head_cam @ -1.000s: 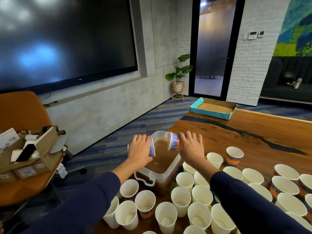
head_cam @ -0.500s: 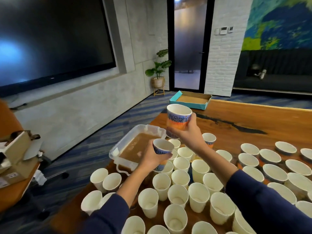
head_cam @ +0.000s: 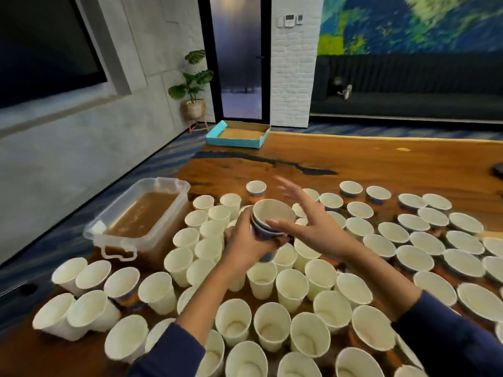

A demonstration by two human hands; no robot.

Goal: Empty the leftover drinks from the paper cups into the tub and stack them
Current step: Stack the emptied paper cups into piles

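Observation:
My left hand point(head_cam: 245, 242) grips two nested paper cups point(head_cam: 269, 216), blue-patterned outside and white inside, held above the crowd of cups. My right hand point(head_cam: 307, 221) is spread just right of the stack, fingers straight, thumb close to the rim; it holds nothing. The clear plastic tub point(head_cam: 141, 213), filled with brown liquid, stands at the table's left edge. Several white paper cups point(head_cam: 288, 287) stand upright all over the near part of the wooden table point(head_cam: 381, 164).
A teal cardboard tray point(head_cam: 238, 134) sits at the table's far corner. A few cups point(head_cam: 70, 314) lean at the front left, near the table edge. Beyond lie a dark wall screen, a potted plant point(head_cam: 192, 85), a glass door and a dark sofa.
Both cups left the tub, where they were tipped. The right hand's cup went into the left hand's cup, and the right hand let go and spread open.

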